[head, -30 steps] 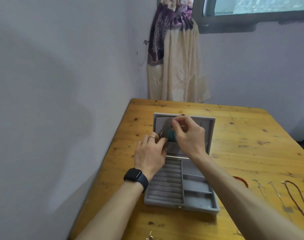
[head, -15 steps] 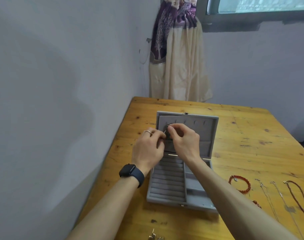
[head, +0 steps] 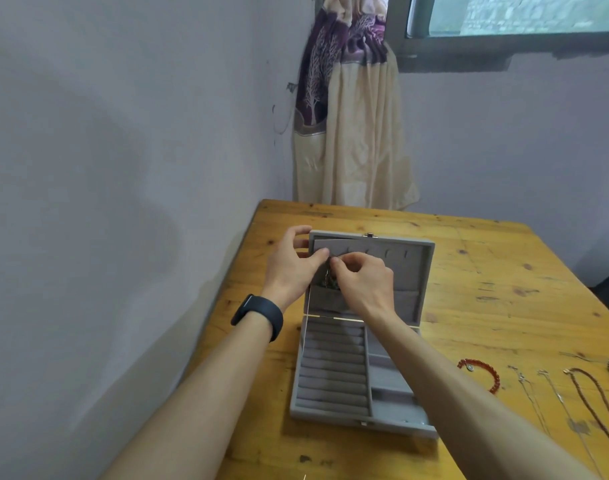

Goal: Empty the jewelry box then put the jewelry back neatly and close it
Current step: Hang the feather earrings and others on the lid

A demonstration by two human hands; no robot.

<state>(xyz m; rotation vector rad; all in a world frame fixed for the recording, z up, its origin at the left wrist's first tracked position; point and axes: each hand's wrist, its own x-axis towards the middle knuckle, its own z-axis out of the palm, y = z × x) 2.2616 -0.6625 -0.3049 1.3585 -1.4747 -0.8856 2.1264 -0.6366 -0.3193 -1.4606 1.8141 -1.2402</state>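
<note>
The open box point(head: 396, 423) is set on the tabletop point(head: 486, 271), its lid point(head: 400, 271) held at the corner by the left grip point(head: 289, 268). A necklace point(head: 327, 280), hung against the lid, is pinched by the right grip point(head: 362, 282).

The jewelry box point(head: 331, 414) is lined and covered in grey matt cloth, soft like velvet, with a small shiny metal clasp point(head: 369, 235) and a brass-coloured hinge strip point(head: 348, 319). The necklace point(head: 327, 277) in its lid looks dark and dull. The table point(head: 486, 265) is knotty yellow wood, scratched, faintly glossy. The bracelet point(head: 493, 375) has glossy red beads; the chains point(head: 552, 393) are thin metal. The curtain point(head: 358, 150) is soft cloth, the wall point(head: 123, 168) matt paint.
</note>
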